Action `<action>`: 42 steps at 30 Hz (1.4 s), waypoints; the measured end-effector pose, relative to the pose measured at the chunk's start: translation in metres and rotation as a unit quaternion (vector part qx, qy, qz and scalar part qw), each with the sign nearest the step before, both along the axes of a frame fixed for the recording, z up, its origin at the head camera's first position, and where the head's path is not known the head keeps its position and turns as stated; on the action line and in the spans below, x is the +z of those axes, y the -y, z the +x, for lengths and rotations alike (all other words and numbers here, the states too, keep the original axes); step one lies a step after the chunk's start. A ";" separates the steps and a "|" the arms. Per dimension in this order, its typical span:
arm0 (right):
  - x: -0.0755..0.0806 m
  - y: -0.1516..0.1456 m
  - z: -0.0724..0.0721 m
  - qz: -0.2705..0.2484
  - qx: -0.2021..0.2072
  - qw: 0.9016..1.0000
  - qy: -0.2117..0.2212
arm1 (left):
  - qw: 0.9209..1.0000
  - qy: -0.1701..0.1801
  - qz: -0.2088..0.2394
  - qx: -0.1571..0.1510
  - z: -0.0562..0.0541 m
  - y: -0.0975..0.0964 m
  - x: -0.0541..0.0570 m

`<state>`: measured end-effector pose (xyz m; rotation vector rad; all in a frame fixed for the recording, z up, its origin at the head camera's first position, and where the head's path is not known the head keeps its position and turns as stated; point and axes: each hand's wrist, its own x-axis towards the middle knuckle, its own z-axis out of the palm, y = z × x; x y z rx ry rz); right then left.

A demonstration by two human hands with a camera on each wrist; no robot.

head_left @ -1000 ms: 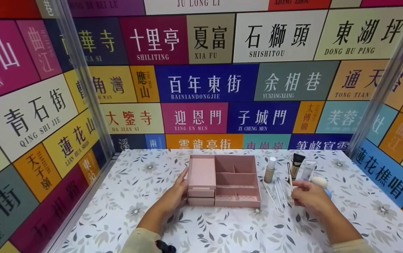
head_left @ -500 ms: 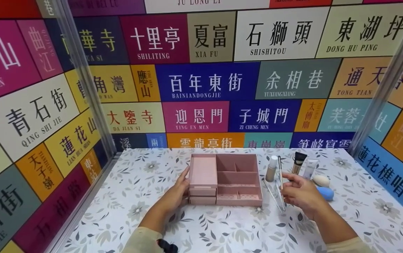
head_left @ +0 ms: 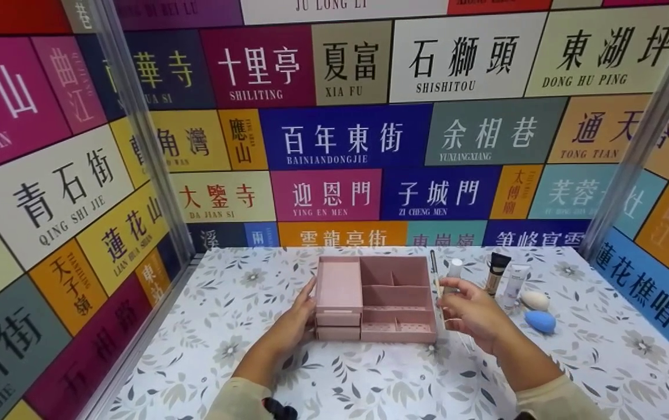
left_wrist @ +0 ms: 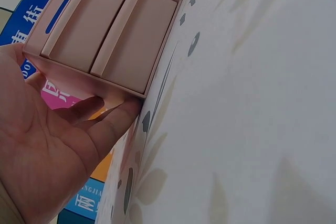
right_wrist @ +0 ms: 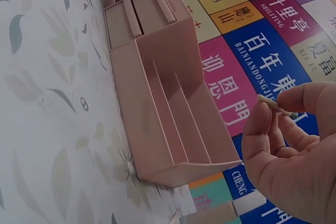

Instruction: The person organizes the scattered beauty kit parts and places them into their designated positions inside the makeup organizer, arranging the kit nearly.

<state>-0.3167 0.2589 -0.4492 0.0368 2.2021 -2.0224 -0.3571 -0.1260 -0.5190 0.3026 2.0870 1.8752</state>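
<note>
Right hand (head_left: 468, 312) on the slim stick (head_left: 434, 271), pinched between thumb and fingertips, dark end up, just beside the right wall of the pink organizer (head_left: 339, 283). The right wrist view catches what the head view can't: the stick's pale end, pressed between the digits and well apart from the organizer's wall. It may be a brush, though its dark end is too small to be sure.

Over to the left hand (head_left: 294, 326), fingers extended and laid along the organizer's left side, curled round nothing. From that wrist, two drawer fronts (left_wrist: 139, 40) show up close; the organizer's far end runs out of frame.

The organizer stands near the table (head_left: 334, 385)'s far edge, roughly midway between its sides. To its right, the bottle (head_left: 455, 268) is half hidden behind the right hand, its white cap clear. Below that hand, thin clear pieces (head_left: 467, 343) are mostly covered and hard to make out. Towards the table's far right corner: black-capped tube (head_left: 496, 273), white tube (head_left: 514, 286), cream sponge (head_left: 535, 300), then blue sponge (head_left: 540, 322) nearest the front.
</note>
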 end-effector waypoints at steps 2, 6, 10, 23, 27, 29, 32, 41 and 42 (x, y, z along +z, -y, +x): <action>0.003 0.006 -0.002 -0.005 0.006 1.000 -0.003 | 1.000 -0.003 0.003 -0.002 0.000 0.000 -0.001; 0.010 0.016 -0.006 -0.022 0.022 0.999 -0.010 | 1.000 -0.008 0.009 -0.005 -0.001 0.000 -0.002; 0.015 0.026 -0.012 -0.034 0.032 0.999 -0.015 | 1.000 -0.006 0.008 -0.002 -0.002 -0.001 -0.001; 0.036 0.077 -0.038 -0.067 0.072 0.995 -0.015 | 1.000 0.005 0.011 0.006 -0.001 -0.003 -0.001; 0.041 0.095 -0.047 -0.090 0.072 0.993 -0.003 | 1.000 0.002 0.015 0.005 0.001 -0.002 0.000; 0.042 0.103 -0.051 -0.096 0.071 0.993 0.002 | 1.000 0.003 0.013 0.004 0.002 -0.002 0.000; 0.042 0.113 -0.057 -0.100 0.073 0.992 0.010 | 1.000 -0.005 0.005 0.000 0.002 -0.002 0.000; 0.035 0.134 -0.070 -0.111 0.080 0.990 0.031 | 1.000 -0.008 0.006 -0.006 0.002 -0.001 0.002; 0.034 0.136 -0.071 -0.112 0.079 0.990 0.033 | 1.000 -0.008 0.006 -0.006 0.002 0.000 0.002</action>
